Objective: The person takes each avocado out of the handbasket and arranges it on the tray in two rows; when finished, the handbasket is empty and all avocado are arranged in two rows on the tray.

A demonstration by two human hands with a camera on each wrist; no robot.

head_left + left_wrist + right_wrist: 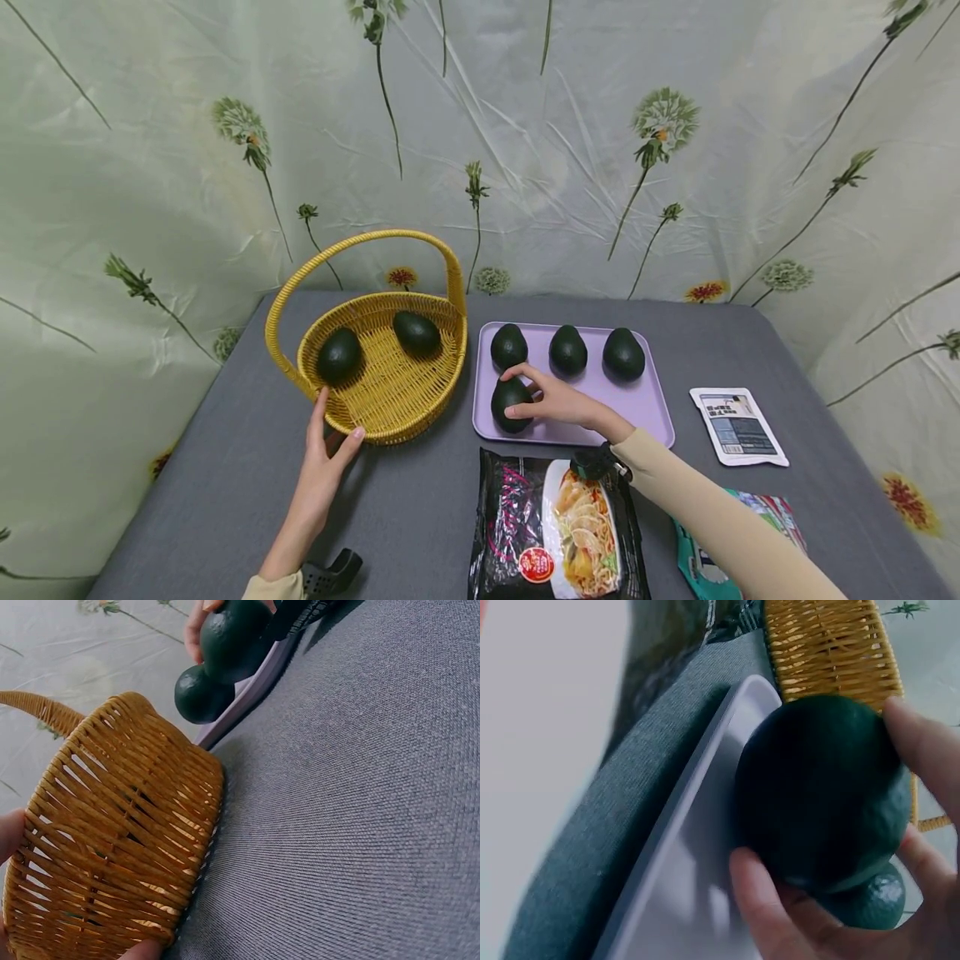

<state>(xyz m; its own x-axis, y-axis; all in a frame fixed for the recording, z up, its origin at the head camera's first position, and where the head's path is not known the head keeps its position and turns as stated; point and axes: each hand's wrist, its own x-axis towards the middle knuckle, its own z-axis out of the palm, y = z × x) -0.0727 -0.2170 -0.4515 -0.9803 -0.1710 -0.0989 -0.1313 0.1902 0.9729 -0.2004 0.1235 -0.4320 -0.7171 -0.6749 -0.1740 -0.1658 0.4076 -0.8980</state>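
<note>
Noodles (558, 525) lie nearest; right hand (558, 402) curls around firm, smooth avocado (511, 403), best held mid-body; left hand (324, 457), fingers straight, steadies basket (390, 417).

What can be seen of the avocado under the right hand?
The avocado is dark green, nearly black, pear-shaped, with a smooth, slightly glossy skin and no visible damage. It sits at the front left of the lilac tray, in front of a row of three other avocados. The right hand grips it, fingers and thumb curled round it; the right wrist view cannot settle whether it has left the tray.
</note>
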